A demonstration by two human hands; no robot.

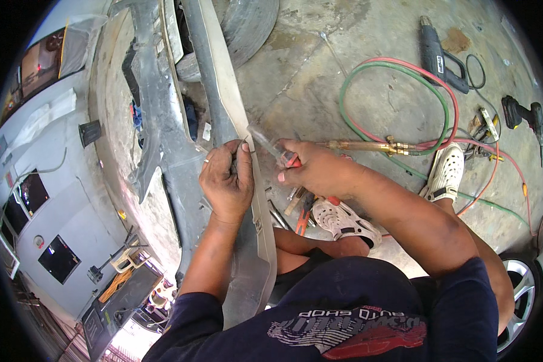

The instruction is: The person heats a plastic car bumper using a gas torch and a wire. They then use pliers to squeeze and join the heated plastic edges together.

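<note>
A long grey plastic car bumper (208,78) with a pale edge runs lengthwise in front of me, on the left side. My left hand (228,178) is closed over that edge, thumb pressed against the bent fingers. Whatever it pinches is too small to make out. My right hand (314,170) is just to the right, wrapped around a red-handled tool (291,160). The tool's grey front end is smeared by motion and points at the bumper edge beside my left thumb. I cannot tell its exact kind.
A brass torch (368,146) with red and green hoses lies on the concrete floor, right of my hands. Beyond it are a heat gun (434,54) and a cordless drill (528,120). Orange-handled pliers (304,214) lie by my shoe (344,223). A tyre (253,36) stands behind the bumper.
</note>
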